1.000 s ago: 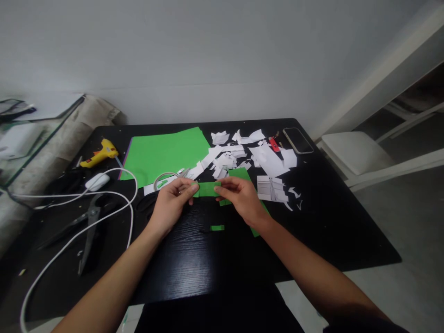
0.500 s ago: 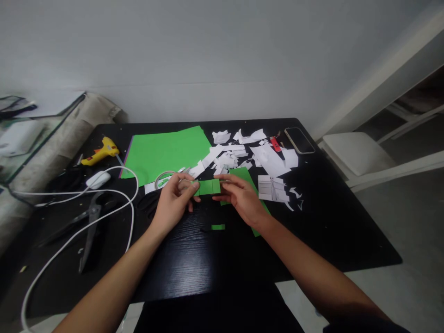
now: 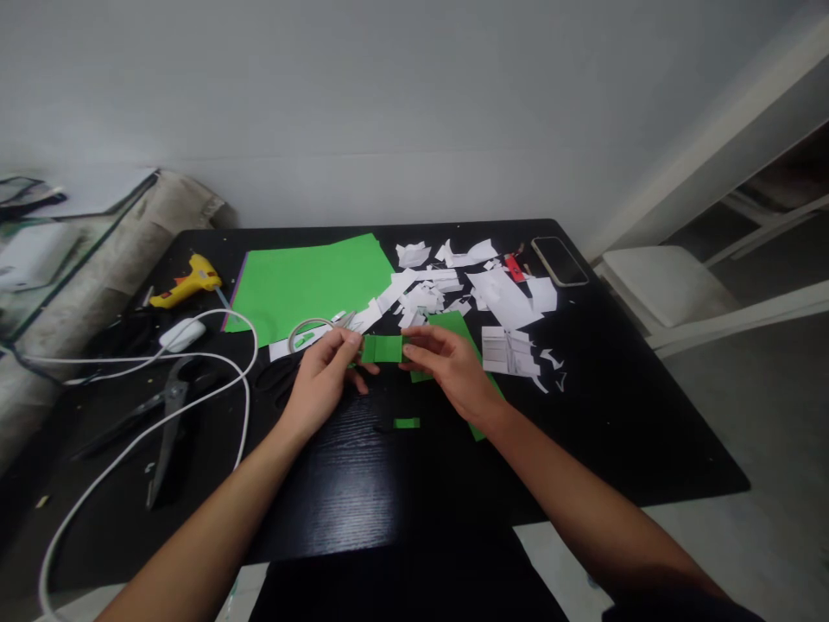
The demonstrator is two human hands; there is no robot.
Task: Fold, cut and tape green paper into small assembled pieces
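Between both hands is a small folded strip of green paper (image 3: pixel 387 348), held above the black table. My left hand (image 3: pixel 324 367) pinches its left end between thumb and fingers. At the other end, my right hand (image 3: pixel 452 367) grips the strip's right edge, thumb in front and fingers behind. Crease lines show across the strip. A smaller folded green piece (image 3: pixel 407 423) lies on the table below the hands. Partly under my right hand rests a longer green sheet (image 3: pixel 457 326).
Large green sheets (image 3: pixel 311 281) lie behind my left hand, white paper scraps (image 3: pixel 424 298) at the back. Leftward are a yellow glue gun (image 3: pixel 198 278), large scissors (image 3: pixel 169 415) and a looping white cable (image 3: pixel 243 371). A phone (image 3: pixel 560 261) rests at the far right.
The fingers of both hands have shifted slightly on the green strip. My right hand's end now looks folded or turned, and the strip shows a shorter face between the hands.
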